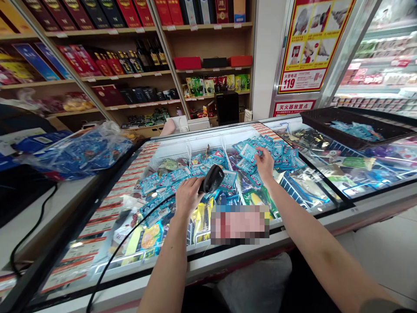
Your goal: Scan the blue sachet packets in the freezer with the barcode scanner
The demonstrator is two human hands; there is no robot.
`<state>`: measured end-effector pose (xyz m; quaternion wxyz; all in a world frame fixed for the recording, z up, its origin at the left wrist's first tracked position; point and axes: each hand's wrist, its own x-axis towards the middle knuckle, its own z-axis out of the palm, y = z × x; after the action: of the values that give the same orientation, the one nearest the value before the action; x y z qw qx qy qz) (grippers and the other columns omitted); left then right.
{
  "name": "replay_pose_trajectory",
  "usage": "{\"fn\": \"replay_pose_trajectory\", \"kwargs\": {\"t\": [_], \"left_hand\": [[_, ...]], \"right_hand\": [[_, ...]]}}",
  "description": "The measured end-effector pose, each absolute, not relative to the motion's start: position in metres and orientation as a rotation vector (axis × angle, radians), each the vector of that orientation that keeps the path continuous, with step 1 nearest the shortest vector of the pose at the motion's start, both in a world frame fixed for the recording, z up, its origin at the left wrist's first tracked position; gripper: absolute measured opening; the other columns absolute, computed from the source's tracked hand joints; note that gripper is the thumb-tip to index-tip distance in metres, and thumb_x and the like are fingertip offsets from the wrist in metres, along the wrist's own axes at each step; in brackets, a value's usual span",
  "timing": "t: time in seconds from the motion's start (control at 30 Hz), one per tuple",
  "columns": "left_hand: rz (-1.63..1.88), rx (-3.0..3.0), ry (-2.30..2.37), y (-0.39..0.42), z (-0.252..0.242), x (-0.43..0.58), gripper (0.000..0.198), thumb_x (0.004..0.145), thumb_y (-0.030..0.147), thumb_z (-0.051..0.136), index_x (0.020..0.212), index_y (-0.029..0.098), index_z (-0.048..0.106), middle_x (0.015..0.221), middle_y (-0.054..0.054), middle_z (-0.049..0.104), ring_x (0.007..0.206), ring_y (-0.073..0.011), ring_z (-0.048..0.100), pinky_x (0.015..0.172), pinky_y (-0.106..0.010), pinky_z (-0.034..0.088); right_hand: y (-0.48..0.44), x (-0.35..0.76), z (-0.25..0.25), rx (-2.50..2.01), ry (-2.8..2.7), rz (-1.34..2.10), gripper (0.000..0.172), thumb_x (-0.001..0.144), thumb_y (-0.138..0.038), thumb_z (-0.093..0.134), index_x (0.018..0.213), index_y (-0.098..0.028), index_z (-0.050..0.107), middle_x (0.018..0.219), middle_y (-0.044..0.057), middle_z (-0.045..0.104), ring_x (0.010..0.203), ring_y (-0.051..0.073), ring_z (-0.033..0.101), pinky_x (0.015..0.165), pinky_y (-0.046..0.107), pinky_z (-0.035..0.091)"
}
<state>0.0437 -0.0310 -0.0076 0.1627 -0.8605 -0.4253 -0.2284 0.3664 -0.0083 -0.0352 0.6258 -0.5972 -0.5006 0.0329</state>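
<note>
In the head view, a black handheld scanner is gripped in the left hand, the fingers being closed around its handle and its head being turned toward the right side. From it a black cable is trailed down past the left forearm to the lower edge of the view. By the right hand, a light-blue packet is pinched near its right edge between thumb and fingers; it is held just above a heap of similar blue packets, beyond and to the right of the scanner.

More such packets are spread to the left of the scanner, around the left hand. Whether every one of these is laid on top of the glass lid cannot be told for certain, since the glass is crossed by reflections. Beneath it, bagged goods are seen in white wire baskets within the chest freezer.

On the right, a dark tray is set on the freezer top, and a few blue packets are contained in it. On the left, a clear plastic bag filled with blue packs is placed beside the freezer. Behind, boxes and bottles are stacked on wooden shelves, and a yellow-and-red poster is mounted to their right.
</note>
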Motion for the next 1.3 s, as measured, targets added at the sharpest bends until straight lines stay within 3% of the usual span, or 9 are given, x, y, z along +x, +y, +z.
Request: {"fn": "replay_pose_trajectory", "kwargs": {"t": [0.1,0.2,0.33,0.47,0.67,0.83,1.03,1.17,1.3], "left_hand": [[-0.640,-2.448,-1.211,-0.029,-0.009,0.041,0.035,0.079,0.026,0.055,0.113,0.022,0.055,0.098,-0.008,0.064,0.095,-0.0240,0.059,0.077,-0.033,0.042],[-0.649,-2.431,-1.211,-0.027,-0.010,0.040,0.033,0.080,0.028,0.054,0.112,0.022,0.056,0.098,-0.008,0.064,0.095,-0.0240,0.058,0.077,-0.033,0.041],[-0.646,-2.397,-1.236,-0.026,-0.009,0.039,0.030,0.081,0.029,0.054,0.110,0.022,0.056,0.095,-0.007,0.063,0.094,-0.0242,0.058,0.076,-0.033,0.040],[-0.638,-2.379,-1.257,-0.026,-0.009,0.039,0.031,0.080,0.028,0.055,0.110,0.021,0.056,0.093,-0.008,0.063,0.092,-0.0244,0.058,0.075,-0.033,0.040],[-0.618,-2.359,-1.290,-0.027,-0.009,0.040,0.033,0.079,0.028,0.056,0.112,0.022,0.055,0.093,-0.007,0.063,0.093,-0.0249,0.057,0.076,-0.033,0.040],[-0.591,-2.345,-1.309,-0.027,-0.008,0.040,0.031,0.080,0.029,0.056,0.110,0.022,0.056,0.094,-0.008,0.063,0.095,-0.0253,0.057,0.076,-0.034,0.040],[-0.597,-2.352,-1.329,-0.027,-0.008,0.041,0.031,0.080,0.028,0.056,0.111,0.022,0.056,0.095,-0.009,0.063,0.096,-0.0255,0.058,0.077,-0.035,0.039],[-0.595,-2.354,-1.323,-0.028,-0.008,0.041,0.032,0.080,0.029,0.057,0.111,0.022,0.056,0.095,-0.008,0.063,0.094,-0.0253,0.058,0.076,-0.035,0.040],[-0.601,-2.357,-1.321,-0.028,-0.008,0.041,0.032,0.079,0.028,0.057,0.110,0.022,0.057,0.095,-0.008,0.063,0.095,-0.0256,0.058,0.076,-0.035,0.040]], "right_hand": [[-0.003,0.382,-0.038,-1.494,-1.108,-0.015,0.029,0.081,-0.029,0.047,0.103,-0.018,0.062,0.082,0.006,0.060,0.074,0.021,0.054,0.078,0.038,0.044],[-0.002,0.389,-0.039,-1.593,-1.084,-0.067,0.034,0.078,-0.027,0.053,0.109,-0.015,0.060,0.099,0.012,0.059,0.093,0.025,0.053,0.088,0.041,0.040],[-0.009,0.387,-0.036,-1.719,-1.101,-0.184,0.046,0.074,-0.028,0.062,0.118,-0.014,0.055,0.127,0.018,0.044,0.119,0.031,0.036,0.100,0.049,0.028],[-0.019,0.379,-0.032,-1.806,-1.121,-0.385,0.045,0.076,-0.027,0.061,0.119,-0.019,0.054,0.143,0.015,0.029,0.128,0.036,0.020,0.100,0.057,0.020],[-0.018,0.376,-0.035,-1.849,-1.461,-0.450,0.024,0.086,-0.022,0.047,0.100,-0.024,0.066,0.122,0.007,0.055,0.115,0.027,0.038,0.100,0.053,0.019],[-0.019,0.367,-0.031,-1.859,-1.500,-0.503,0.026,0.090,-0.030,0.045,0.101,-0.022,0.067,0.122,0.006,0.056,0.117,0.026,0.039,0.103,0.050,0.015],[-0.027,0.335,-0.021,-1.604,-1.934,-0.246,0.037,0.090,-0.048,0.043,0.105,-0.023,0.066,0.108,0.008,0.062,0.103,0.025,0.048,0.092,0.041,0.029],[-0.032,0.318,-0.022,-1.573,-2.078,-0.165,0.063,0.074,-0.073,0.049,0.110,-0.024,0.064,0.112,0.009,0.058,0.108,0.030,0.044,0.091,0.044,0.030],[-0.033,0.313,-0.028,-1.586,-2.123,-0.109,0.074,0.060,-0.077,0.059,0.110,-0.022,0.061,0.115,0.012,0.055,0.111,0.033,0.041,0.093,0.048,0.029]]}}
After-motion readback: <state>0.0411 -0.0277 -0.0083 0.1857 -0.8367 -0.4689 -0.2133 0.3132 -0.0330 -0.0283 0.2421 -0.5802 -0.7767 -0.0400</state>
